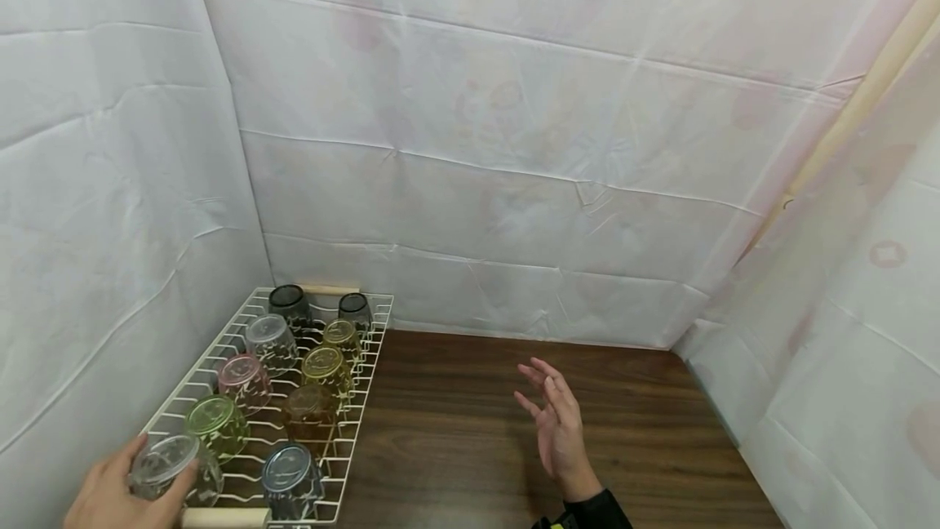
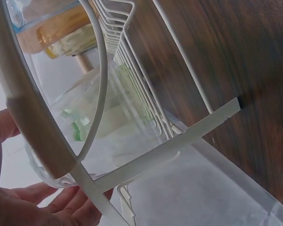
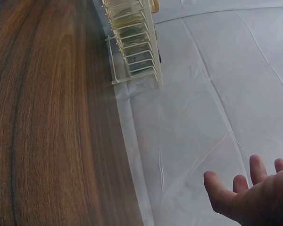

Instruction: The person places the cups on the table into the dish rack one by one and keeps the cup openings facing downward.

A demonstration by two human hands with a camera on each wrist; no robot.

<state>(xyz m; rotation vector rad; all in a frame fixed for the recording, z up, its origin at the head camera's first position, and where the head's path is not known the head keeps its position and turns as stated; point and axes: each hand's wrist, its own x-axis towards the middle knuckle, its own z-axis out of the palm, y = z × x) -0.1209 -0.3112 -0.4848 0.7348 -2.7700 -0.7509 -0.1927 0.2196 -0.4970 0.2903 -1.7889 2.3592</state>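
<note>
At the near left corner of a white wire rack (image 1: 357,424), my left hand (image 1: 113,486) grips a clear glass (image 1: 167,464) that stands upside down. Thumb and fingers lie on opposite sides of it in the head view. The left wrist view shows the hand's fingers (image 2: 75,205) under and behind the rack's wooden handle (image 2: 40,136). Beside that glass stand a green glass (image 1: 218,428) and a blue-grey glass (image 1: 291,480). My right hand (image 1: 560,429) is held above the brown wooden table (image 1: 448,431), fingers spread and loosely bent, holding nothing.
Two rows of upturned glasses fill the rack: a pink glass (image 1: 245,382), an amber glass (image 1: 310,413), yellow glasses (image 1: 326,370) and dark grey glasses (image 1: 290,306) among them. White sheeting (image 1: 470,211) hangs behind and along both sides of the table.
</note>
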